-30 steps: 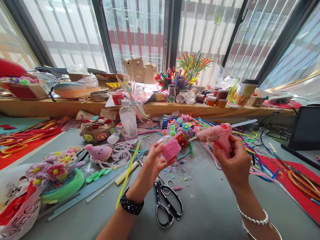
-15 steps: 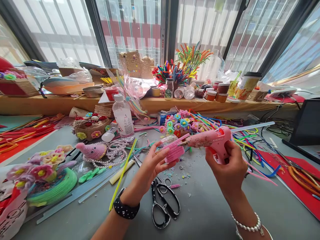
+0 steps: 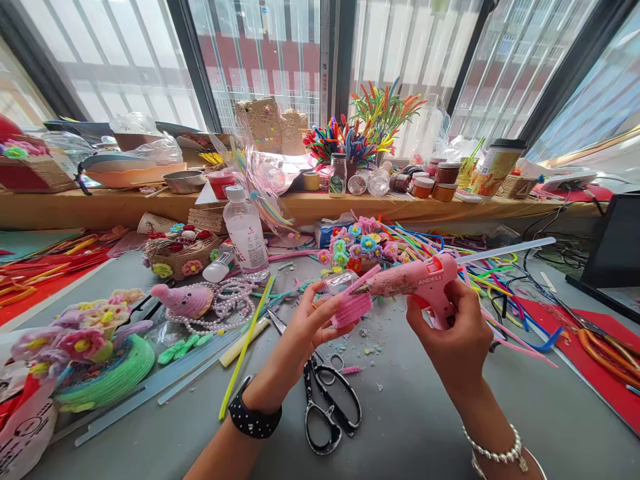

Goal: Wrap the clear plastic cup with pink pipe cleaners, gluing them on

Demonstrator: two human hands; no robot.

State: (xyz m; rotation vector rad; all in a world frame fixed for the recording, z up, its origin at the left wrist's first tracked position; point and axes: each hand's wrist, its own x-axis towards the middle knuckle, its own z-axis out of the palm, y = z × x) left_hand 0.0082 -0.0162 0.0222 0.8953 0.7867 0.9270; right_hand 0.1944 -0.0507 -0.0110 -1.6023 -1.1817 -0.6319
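Observation:
My left hand (image 3: 306, 330) pinches a small pink pipe-cleaner wrapped cylinder (image 3: 350, 305) above the grey table (image 3: 410, 413). My right hand (image 3: 453, 327) grips the handle of a pink glue gun (image 3: 413, 280), finger by the trigger. The gun's nozzle touches the top of the pink cylinder. A clear glue stick (image 3: 505, 250) juts out of the gun's back to the right. A black dotted watch (image 3: 251, 419) is on my left wrist, bead bracelets (image 3: 497, 453) on my right.
Black scissors (image 3: 330, 403) lie just below my hands. Left are a pink knitted figure (image 3: 183, 300) on pearl strings, a green coiled basket (image 3: 107, 377) of flowers and a plastic bottle (image 3: 245, 233). Colourful pipe cleaners (image 3: 480, 280) spread right. A cluttered wooden sill (image 3: 310, 203) runs behind.
My right hand brought the glue gun left and down until its nozzle met the pink cylinder. My left hand tilted the cylinder slightly toward the gun.

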